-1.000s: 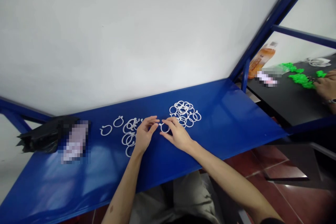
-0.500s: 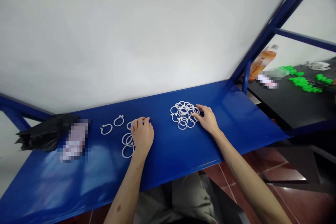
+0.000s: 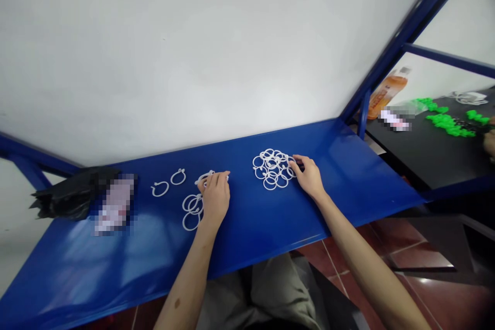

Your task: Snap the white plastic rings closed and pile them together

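White plastic rings with open ends and small knobs lie on a blue tabletop (image 3: 263, 221). My left hand (image 3: 216, 197) is palm down with its fingers curled over a white ring (image 3: 203, 177), which appears tilted; the fingers hide part of it. Below and left of that hand are several overlapping rings (image 3: 191, 221). Two separate rings (image 3: 178, 177) lie farther left. My right hand (image 3: 308, 175) is at the right edge of a larger ring pile (image 3: 273, 164), its thumb and forefinger closed on a ring there.
A crumpled black plastic bag (image 3: 65, 196) and a blurred-out pinkish item (image 3: 115, 203) lie at the left. A white wall (image 3: 232, 51) stands behind the table. Past the blue frame are an orange bottle (image 3: 389, 94), green pieces (image 3: 450, 125) and another person's hand (image 3: 490, 142).
My left hand has shifted slightly right, and the ring under its fingers now looks tilted. My right thumb has drawn back toward the pile's edge. Another person's hand has appeared at far right.
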`<action>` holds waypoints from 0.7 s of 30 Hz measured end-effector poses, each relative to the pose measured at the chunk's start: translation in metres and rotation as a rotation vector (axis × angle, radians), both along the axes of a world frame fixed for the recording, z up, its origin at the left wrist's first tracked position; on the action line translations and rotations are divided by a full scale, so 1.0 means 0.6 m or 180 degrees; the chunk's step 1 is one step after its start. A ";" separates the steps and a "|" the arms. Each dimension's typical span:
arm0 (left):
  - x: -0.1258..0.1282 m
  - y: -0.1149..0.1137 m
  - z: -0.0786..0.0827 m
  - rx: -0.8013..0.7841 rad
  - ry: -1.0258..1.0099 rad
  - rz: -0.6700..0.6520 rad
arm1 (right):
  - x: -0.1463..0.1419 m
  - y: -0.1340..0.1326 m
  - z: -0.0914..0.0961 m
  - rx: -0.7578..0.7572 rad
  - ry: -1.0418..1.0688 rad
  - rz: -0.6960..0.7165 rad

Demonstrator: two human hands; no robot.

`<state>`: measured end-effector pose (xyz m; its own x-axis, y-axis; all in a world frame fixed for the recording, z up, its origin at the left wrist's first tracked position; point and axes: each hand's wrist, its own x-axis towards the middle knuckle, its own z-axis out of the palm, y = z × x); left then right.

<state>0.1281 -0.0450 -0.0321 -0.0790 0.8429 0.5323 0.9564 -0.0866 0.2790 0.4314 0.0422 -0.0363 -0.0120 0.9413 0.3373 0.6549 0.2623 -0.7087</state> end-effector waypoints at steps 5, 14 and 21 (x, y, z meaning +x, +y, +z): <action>0.001 -0.001 0.004 0.0119 -0.0440 -0.0358 | 0.001 0.001 0.001 -0.0004 0.0127 -0.0112; 0.004 -0.005 -0.002 -0.0545 -0.0143 -0.0311 | 0.005 0.001 0.002 0.0235 0.0307 -0.0314; 0.012 -0.007 0.014 -0.0488 -0.0703 -0.0397 | -0.033 -0.059 0.031 0.1335 -0.0082 -0.0020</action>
<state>0.1351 -0.0489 -0.0235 -0.0696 0.9225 0.3796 0.8558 -0.1403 0.4980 0.4113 0.0067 -0.0175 -0.0200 0.7226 0.6910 0.6735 0.5206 -0.5248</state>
